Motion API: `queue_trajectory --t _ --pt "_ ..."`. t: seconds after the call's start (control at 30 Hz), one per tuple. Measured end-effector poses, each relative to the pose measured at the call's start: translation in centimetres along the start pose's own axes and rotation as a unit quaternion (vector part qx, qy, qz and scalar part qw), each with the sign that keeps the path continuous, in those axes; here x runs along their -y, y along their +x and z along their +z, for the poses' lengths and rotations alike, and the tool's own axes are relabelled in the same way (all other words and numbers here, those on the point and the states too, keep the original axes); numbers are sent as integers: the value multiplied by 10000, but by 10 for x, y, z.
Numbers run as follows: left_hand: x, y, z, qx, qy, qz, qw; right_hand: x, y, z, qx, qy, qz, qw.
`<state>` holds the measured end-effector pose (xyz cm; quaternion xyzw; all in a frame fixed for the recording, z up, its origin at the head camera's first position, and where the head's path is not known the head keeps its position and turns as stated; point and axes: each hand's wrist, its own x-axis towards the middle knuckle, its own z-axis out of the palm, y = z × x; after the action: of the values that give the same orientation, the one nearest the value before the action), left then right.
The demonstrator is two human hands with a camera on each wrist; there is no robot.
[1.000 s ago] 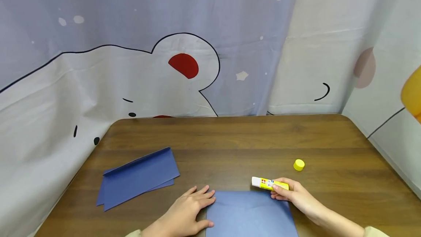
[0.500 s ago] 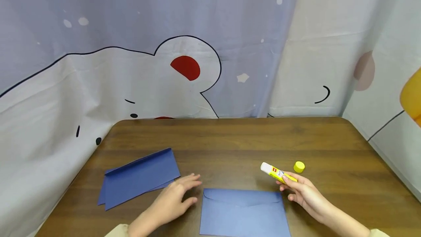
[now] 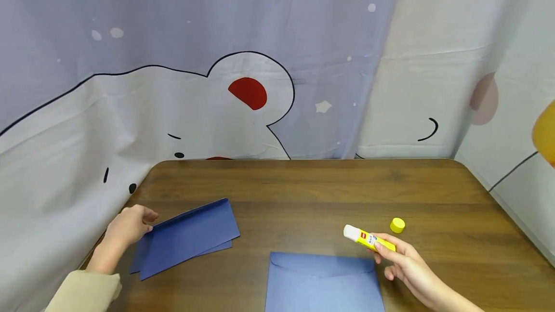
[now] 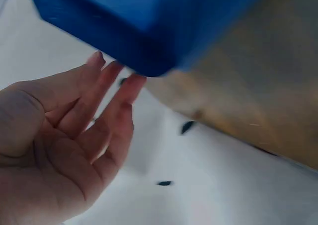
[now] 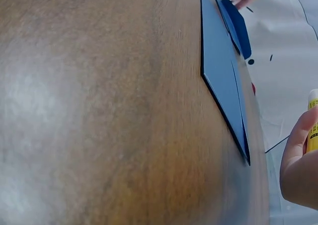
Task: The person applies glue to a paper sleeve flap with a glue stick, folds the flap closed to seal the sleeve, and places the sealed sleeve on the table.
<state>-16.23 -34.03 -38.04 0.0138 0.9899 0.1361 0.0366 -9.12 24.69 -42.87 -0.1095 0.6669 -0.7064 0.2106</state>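
Note:
In the head view, my left hand [image 3: 129,225] is at the upper left edge of a dark blue envelope [image 3: 195,240] that lies over another blue envelope [image 3: 140,254]. The left wrist view has the fingertips right at the edge of the blue paper [image 4: 149,31], fingers loosely bent and thumb apart from them. My right hand [image 3: 405,259] holds an uncapped yellow glue stick [image 3: 370,240] between thumb and fingers, its white end pointing left. Just left of that hand lies a third blue envelope [image 3: 325,283] with its flap folded down, cut off by the lower frame edge.
A yellow glue stick cap [image 3: 397,225] stands on the wooden table [image 3: 303,196] beyond my right hand. A patterned curtain [image 3: 182,110] hangs behind the table's far edge and along its sides.
My left hand has left the middle envelope and moved left to the pair of envelopes. The middle envelope's flap now lies folded down. My right hand lifted the glue stick off the envelope's edge.

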Motion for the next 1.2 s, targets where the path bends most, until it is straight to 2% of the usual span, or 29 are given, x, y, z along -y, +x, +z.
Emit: queue_trajectory --t 0.1,0.2,0.37,0.5,0.63,0.8,1.03,1.2 --pt "16 -1 8 -81 -162 119 9998 0 -1 2 -162 -81 -16 9998" --pt "23 -3 14 -302 -271 250 9989 0 -1 3 -217 -117 -63 9997" --pt "20 -7 17 -819 -363 360 9953 0 -1 2 -198 -101 -61 9997" --pt "9 -8 13 -1229 -494 576 9895 0 -1 1 -116 -122 -217 9996" --pt "-13 -8 5 -1513 -630 845 9829 4 -2 2 -193 -171 -327 9991" --pt "-54 -11 0 -1697 -784 1272 9741 12 -2 5 -235 59 -725 9971" --pt "-118 -23 11 -1424 -1019 1985 9643 18 -1 10 -117 233 -1836 9827" --pt "-157 -34 28 -1139 -1242 2559 9519 26 2 14 -65 381 -2206 9746"
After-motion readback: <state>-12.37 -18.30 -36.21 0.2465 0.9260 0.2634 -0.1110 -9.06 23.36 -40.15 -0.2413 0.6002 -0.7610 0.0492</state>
